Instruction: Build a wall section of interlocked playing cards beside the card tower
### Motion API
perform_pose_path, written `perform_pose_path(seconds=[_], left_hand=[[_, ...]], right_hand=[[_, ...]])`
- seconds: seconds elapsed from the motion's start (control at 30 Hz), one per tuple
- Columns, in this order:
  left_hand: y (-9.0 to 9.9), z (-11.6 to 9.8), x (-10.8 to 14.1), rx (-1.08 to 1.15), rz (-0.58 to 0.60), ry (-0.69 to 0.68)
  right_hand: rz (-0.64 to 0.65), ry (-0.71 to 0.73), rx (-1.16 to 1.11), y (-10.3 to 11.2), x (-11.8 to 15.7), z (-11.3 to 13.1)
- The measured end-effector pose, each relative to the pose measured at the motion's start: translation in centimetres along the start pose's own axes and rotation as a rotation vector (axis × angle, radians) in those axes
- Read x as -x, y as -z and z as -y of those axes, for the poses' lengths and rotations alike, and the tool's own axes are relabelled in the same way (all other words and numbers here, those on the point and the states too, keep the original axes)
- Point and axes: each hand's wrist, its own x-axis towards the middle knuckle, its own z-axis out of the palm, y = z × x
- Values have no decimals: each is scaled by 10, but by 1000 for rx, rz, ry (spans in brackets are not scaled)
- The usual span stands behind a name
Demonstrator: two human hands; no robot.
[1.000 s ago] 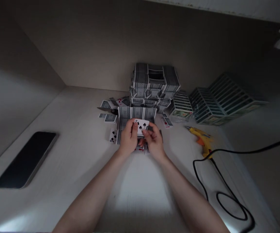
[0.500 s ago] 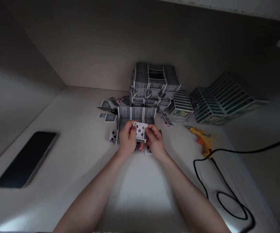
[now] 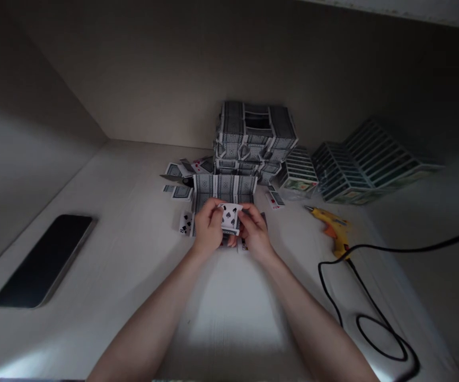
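The left hand (image 3: 209,228) and the right hand (image 3: 255,231) pinched a spade card (image 3: 229,217) between them, near the middle of the picture. The card had turned a little since the earlier picture, and its number no longer showed. It was just in front of a low wall of playing cards (image 3: 224,185). Behind that stood a tall card tower (image 3: 255,127).

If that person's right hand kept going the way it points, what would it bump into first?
The spade card held between the hands: the right hand seems to touch it already. Depth is hard to judge, but the card wall stands beyond it.
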Motion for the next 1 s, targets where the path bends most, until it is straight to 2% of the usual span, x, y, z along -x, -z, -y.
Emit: perform_pose_path(seconds=[0.23, 0.43, 0.57, 0.87, 1.0], left_hand=[[-4, -8, 2, 217, 101, 99], [-5, -13, 2, 284, 170, 179], [-5, -15, 2, 353, 214, 181], [-6, -15, 1, 395, 199, 165], [-5, -20, 0, 275, 111, 126]], right_hand=[[27, 9, -47, 0, 0, 2], [31, -6, -34, 1, 0, 2], [38, 6, -43, 2, 0, 0], [42, 7, -86, 3, 0, 0], [88, -31, -143, 4, 1, 2]])
